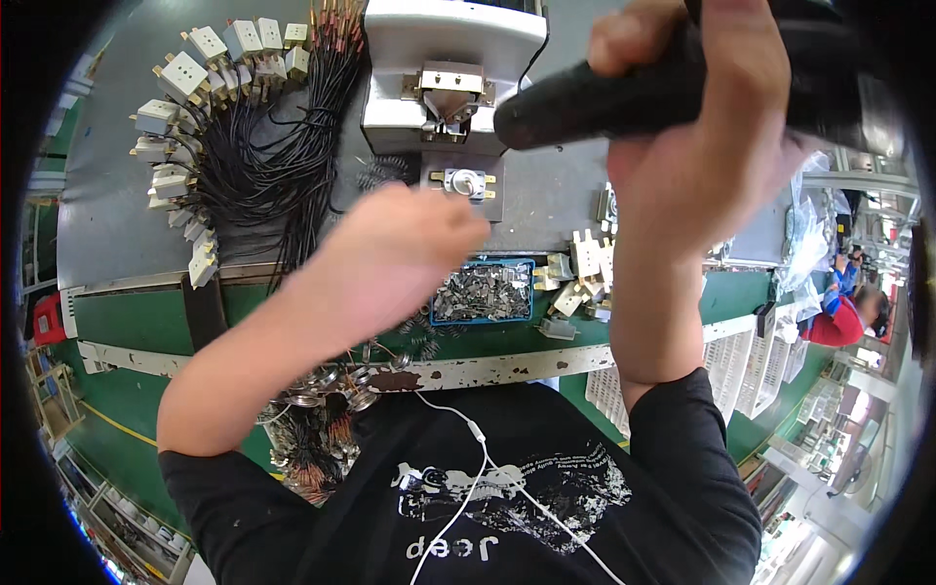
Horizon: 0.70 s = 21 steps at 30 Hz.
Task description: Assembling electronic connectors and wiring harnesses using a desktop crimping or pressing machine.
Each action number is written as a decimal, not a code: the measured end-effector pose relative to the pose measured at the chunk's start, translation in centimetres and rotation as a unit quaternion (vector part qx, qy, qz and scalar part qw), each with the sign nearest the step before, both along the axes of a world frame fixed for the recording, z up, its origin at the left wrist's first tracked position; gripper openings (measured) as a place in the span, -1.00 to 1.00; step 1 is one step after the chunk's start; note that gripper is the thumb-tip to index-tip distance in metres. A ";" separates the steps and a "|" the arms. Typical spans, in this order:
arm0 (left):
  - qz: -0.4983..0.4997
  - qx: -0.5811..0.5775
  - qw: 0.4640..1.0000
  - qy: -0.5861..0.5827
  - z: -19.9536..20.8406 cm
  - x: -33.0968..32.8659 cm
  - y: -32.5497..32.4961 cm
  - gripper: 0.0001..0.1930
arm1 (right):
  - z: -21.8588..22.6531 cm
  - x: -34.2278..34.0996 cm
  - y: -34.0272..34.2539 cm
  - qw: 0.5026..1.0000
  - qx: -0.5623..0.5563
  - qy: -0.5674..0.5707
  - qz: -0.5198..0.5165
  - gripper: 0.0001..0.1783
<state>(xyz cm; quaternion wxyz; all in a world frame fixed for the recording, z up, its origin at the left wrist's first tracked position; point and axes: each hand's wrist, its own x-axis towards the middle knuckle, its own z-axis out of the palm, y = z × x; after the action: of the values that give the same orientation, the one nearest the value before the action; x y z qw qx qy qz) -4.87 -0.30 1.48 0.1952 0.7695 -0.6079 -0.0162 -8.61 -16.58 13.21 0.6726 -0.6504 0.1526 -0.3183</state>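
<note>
Black bar [585, 109]: nearest camera, right of white machine [453, 41], hiding some bench [561, 185].
Right hand [697, 171]: fingers closed round it.
Left hand [405, 226]: front of machine, blurred, curled; can't tell if holding.
Round-topped part [466, 182]: directly front of machine, by left fingers.
Wired blocks [183, 78]: left of machine.
Blue tray [532, 292]: front of machine, metal bits inside.

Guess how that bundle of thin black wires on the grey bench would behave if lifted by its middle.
The bundle of thin black wires would probably sag floppily, since they lie in loose curves. It may feel lopsided, with boxy off-white blocks fanned around its left side. The wires might tangle where they cross.
</note>
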 end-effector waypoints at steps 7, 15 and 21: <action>-0.076 0.077 0.993 -0.048 -4.2 -4.2 -0.9 -0.92 | -4.8 5.9 -0.2 0.942 -0.056 -0.302 0.137 -0.81; -0.077 0.023 0.997 0.024 -4.3 -4.1 -0.9 -0.89 | -3.2 3.7 1.4 0.988 -0.044 -0.106 0.102 -0.90; -0.077 0.002 0.991 0.106 -4.2 -3.5 -1.2 -0.90 | -4.3 5.0 2.2 0.964 -0.055 -0.244 0.094 -0.59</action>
<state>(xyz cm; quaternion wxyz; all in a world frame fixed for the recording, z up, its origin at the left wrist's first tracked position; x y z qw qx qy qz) -8.36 -1.51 -2.71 0.2553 0.7143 -0.6416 -0.1135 -3.57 -14.37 8.87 0.6795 -0.6003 -0.0957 -0.4109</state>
